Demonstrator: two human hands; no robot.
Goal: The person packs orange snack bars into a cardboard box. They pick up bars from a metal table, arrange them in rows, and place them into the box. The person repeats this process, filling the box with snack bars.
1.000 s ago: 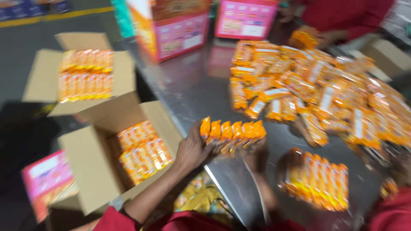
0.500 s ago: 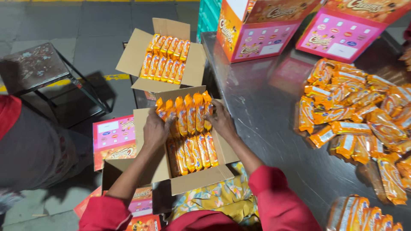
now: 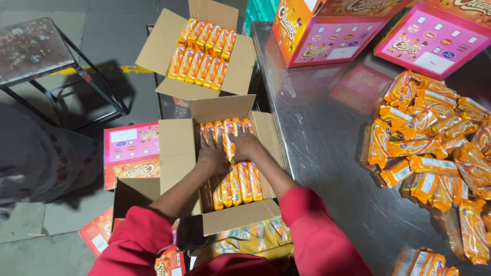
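Pressing a row of orange biscuit packets down into the open cardboard box, the left hand and right hand lie flat, fingers spread on the packets, gripping nothing. Seating this row level looks like the step in hand; more packets lie heaped well apart on the steel table.

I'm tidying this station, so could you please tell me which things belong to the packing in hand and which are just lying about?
In use:
left hand
right hand
orange packets being pressed down
open carton holding them

Lying about:
second filled carton
loose packet pile
steel table
pink display boxes
metal stool
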